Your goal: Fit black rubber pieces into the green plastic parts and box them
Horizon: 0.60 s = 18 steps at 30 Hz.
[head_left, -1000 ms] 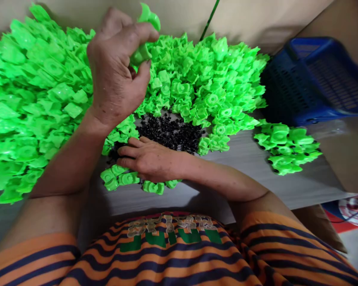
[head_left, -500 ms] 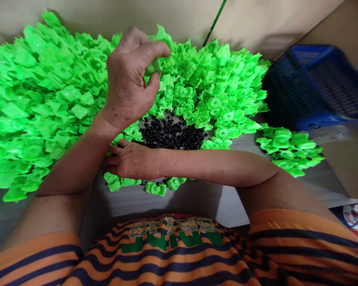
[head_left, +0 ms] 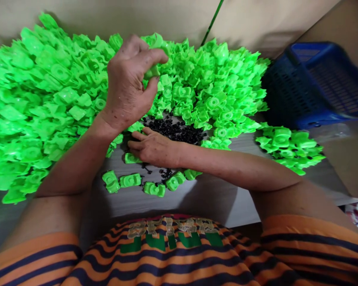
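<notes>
My left hand is raised over the pile, with thumb and fingers curled round a bright green plastic toy car shell. Most of that shell is hidden behind the fingers. Lower down, my right hand lies palm down at the left edge of a heap of black wheel axles. Its fingers are slightly apart, with nothing visible in them. A green car shell sits just below its fingertips. Nearer my body, several green car shells form a curved row, with loose black axles beside them.
A large pile of green car shells covers the left and back of the grey table. To the right stands a blue plastic basket, with a smaller group of green shells with black wheels in front of it.
My right hand has moved right and slightly away from my body, uncovering more of the row of shells and loose axles. The left hand stays nearly in place, still gripping the shell.
</notes>
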Motion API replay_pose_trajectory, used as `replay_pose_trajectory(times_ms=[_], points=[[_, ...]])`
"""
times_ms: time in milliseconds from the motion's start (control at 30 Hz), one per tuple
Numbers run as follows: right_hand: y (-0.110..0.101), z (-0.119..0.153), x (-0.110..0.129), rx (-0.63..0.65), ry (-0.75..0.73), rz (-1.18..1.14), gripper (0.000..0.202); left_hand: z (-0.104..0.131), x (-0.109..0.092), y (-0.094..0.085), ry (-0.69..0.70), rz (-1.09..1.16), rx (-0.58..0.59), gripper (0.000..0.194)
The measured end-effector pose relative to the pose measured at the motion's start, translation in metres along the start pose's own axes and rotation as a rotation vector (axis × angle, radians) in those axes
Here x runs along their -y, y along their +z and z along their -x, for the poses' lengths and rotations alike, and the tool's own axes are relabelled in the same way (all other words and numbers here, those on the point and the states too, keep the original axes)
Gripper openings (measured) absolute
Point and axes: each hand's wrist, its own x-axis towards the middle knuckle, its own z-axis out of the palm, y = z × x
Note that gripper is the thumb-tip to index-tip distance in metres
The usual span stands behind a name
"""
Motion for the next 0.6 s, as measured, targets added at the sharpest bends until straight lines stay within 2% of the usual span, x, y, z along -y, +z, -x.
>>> replay_pose_trajectory(times_ms=[133,200,267,367,433,600], points=[[0.007,0.017,-0.012,-0.049,0.047,0.019,0.026,-0.001,0.009,0.003,0.084,0.015,-0.066,0.048],[0.009,0.024,-0.014,-0.092,0.066,0.02,0.028,-0.001,0.007,-0.001,0.103,0.0,-0.069,0.048],[0.01,0.027,-0.01,-0.134,0.1,0.005,0.03,0.0,0.001,-0.007,0.063,-0.024,-0.045,0.047],[0.011,0.023,0.003,-0.169,0.204,-0.037,0.029,0.0,-0.007,-0.013,0.006,-0.063,0.014,0.045],[0.011,0.015,0.012,-0.159,0.265,-0.055,0.032,0.001,-0.006,-0.012,0.015,-0.075,0.017,0.046],[0.017,-0.003,0.018,-0.124,0.353,-0.067,0.032,0.0,0.005,-0.005,0.109,-0.045,-0.086,0.046]])
